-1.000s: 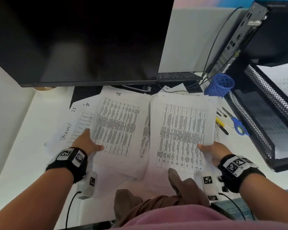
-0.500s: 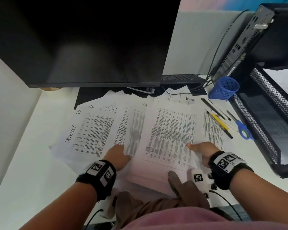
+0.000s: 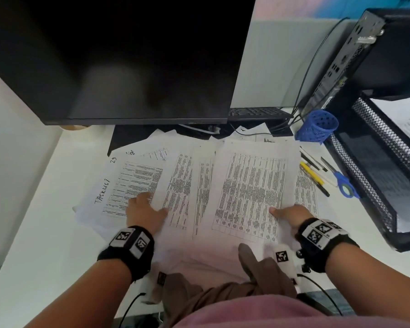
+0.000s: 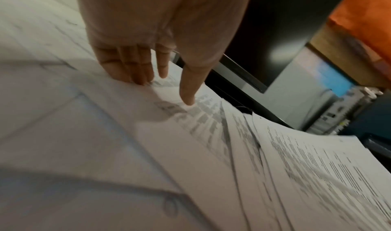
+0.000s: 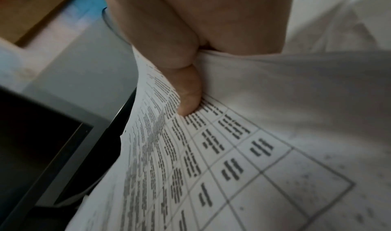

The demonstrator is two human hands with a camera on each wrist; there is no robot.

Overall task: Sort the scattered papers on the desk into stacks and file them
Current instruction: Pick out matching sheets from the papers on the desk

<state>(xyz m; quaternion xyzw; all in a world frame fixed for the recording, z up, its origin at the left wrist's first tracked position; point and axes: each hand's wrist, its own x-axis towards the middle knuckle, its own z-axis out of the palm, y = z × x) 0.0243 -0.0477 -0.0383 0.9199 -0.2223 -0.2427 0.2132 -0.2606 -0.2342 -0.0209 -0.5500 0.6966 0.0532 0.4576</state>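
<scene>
Several printed sheets [image 3: 251, 190] lie fanned and overlapping on the white desk [image 3: 33, 233]; a sheet with handwriting [image 3: 133, 183] sits at the left. My left hand [image 3: 149, 207] is at the left edge of a middle sheet, thumb on top and fingertips tucked under it. In the left wrist view, the left hand [image 4: 167, 90] has nearly straight fingers and the thumb presses down on the print. My right hand [image 3: 284, 213] pinches the right-hand table sheet at its lower right. The right hand's thumb [image 5: 188, 100] lies on the print and its fingers are hidden beneath.
A dark monitor [image 3: 128, 60] overhangs the back of the desk, with a keyboard [image 3: 256, 112] behind it. To the right are a blue pen cup [image 3: 317, 126], pens [image 3: 314, 176], blue-handled scissors [image 3: 346, 185], a black mesh tray [image 3: 376, 176] holding paper, and a computer case [image 3: 355, 62].
The two bundles I held apart and raised a second ago now lie lower on the pile and closer together. My left hand has shifted right toward the middle.
</scene>
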